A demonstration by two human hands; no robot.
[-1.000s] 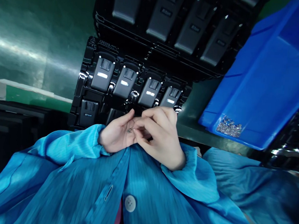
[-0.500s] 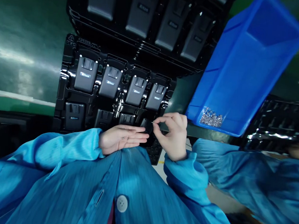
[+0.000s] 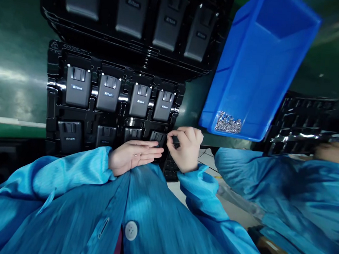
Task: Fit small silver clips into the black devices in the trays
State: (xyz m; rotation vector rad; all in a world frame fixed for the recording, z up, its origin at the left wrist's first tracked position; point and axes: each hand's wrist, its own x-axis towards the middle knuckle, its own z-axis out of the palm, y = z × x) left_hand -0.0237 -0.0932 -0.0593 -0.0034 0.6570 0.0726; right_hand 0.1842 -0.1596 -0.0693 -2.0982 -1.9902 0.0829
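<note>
My left hand (image 3: 135, 155) lies palm up in front of my body, fingers stretched out flat. A couple of tiny shiny metal pieces (image 3: 138, 155) rest on its palm, too small to name exactly. To its right, my right hand (image 3: 185, 147) pinches thumb and forefinger together at the tray's near right corner; a tiny metal piece glints faintly at the tips. Close to those fingertips is a dark grey plastic case (image 3: 158, 135) in the front row. Behind it stands a row of similar cases, including one labelled "Riton" (image 3: 164, 105), in a black moulded tray (image 3: 52, 102).
Another black tray (image 3: 106, 35) of larger cases lies farther back. A blue bin (image 3: 247, 82) at the right holds a heap of small shiny metal pieces (image 3: 228, 123). Beside me on the right are a co-worker's blue sleeve (image 3: 242, 162) and blurred hand (image 3: 333, 152).
My right hand has left my left palm with a tiny metal piece and moved right to the tray's near corner. My left fingers have straightened. The view has shifted right.
</note>
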